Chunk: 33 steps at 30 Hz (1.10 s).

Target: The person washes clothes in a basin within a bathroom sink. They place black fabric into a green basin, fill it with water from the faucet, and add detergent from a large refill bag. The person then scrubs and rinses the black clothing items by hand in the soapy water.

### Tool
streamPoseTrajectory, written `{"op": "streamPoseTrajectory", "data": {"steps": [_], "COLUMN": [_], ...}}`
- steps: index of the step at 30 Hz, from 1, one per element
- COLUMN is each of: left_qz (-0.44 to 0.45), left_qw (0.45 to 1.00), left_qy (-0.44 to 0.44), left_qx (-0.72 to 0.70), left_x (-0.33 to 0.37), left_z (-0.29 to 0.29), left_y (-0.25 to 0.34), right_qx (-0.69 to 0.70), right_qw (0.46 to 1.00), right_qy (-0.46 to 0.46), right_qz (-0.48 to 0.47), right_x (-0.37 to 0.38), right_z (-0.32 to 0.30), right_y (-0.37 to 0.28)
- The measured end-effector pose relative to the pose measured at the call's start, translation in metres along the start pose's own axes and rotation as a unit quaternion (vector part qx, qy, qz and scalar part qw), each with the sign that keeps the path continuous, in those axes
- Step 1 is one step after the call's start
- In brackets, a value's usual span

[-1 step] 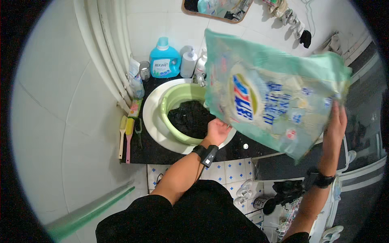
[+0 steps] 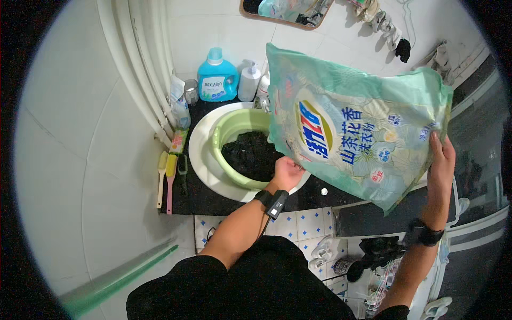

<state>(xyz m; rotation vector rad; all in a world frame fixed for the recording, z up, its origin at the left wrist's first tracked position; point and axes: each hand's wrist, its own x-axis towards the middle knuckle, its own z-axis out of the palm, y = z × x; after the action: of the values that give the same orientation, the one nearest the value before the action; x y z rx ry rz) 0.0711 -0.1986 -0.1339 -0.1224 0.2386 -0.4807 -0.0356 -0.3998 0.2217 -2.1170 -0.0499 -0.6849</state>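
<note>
A large light-green bag of washing powder (image 2: 352, 128) is held tilted over the right side of the basin. My right hand (image 2: 441, 165) grips its right end, thumb on the front and the other fingers partly hidden. My left hand (image 2: 288, 174) is closed at the bag's lower left corner, most of its fingers behind or under the edge. Below that corner, a pale green plastic tub (image 2: 220, 160) sits inside the white washbasin (image 2: 198, 160). Dark wet-looking cloth (image 2: 250, 156) lies in the tub. Whether powder is falling cannot be seen.
Behind the basin stand a blue detergent jug (image 2: 217, 77), a white pump bottle (image 2: 249, 82) and a glass (image 2: 191, 92). Several brushes (image 2: 170, 178) lie at the counter's left end. A small white cap (image 2: 324, 191) is near the front edge. The faucet (image 2: 261, 102) is partly hidden.
The bag has shifted slightly left and now looks steadier, its print sharper. My right hand has moved a little with it; my left hand stays at the lower left corner.
</note>
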Motion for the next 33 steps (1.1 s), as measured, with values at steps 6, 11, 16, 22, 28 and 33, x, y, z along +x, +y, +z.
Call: {"op": "streamPoseTrajectory", "data": {"steps": [6, 11, 16, 22, 28, 33], "left_qz": [-0.002, -0.003, 0.000, -0.005, 0.011, 0.026], "left_qw": [1.000, 0.999, 0.999, 0.999, 0.997, 0.995], "left_qy": [0.024, 0.031, 0.000, 0.006, -0.028, -0.014], "left_qx": [-0.016, -0.034, -0.032, -0.047, -0.073, -0.093], "left_x": [-0.013, -0.010, -0.020, -0.024, -0.020, -0.022], "left_z": [0.006, 0.010, 0.019, 0.026, 0.017, 0.013], "left_y": [-0.008, -0.006, -0.009, -0.008, -0.005, -0.009], "right_qx": [-0.041, 0.032, 0.017, 0.095, 0.147, 0.151], "right_qw": [0.998, 0.999, 0.998, 0.992, 0.983, 0.985], "right_qy": [-0.057, 0.021, -0.050, 0.074, 0.106, 0.082], "right_qz": [0.002, -0.006, -0.026, -0.033, -0.029, -0.019], "right_x": [0.020, 0.030, 0.026, 0.035, 0.024, 0.022], "right_z": [0.006, 0.005, 0.013, 0.014, 0.019, 0.013], "right_y": [-0.004, 0.001, -0.008, -0.006, -0.015, -0.008]}}
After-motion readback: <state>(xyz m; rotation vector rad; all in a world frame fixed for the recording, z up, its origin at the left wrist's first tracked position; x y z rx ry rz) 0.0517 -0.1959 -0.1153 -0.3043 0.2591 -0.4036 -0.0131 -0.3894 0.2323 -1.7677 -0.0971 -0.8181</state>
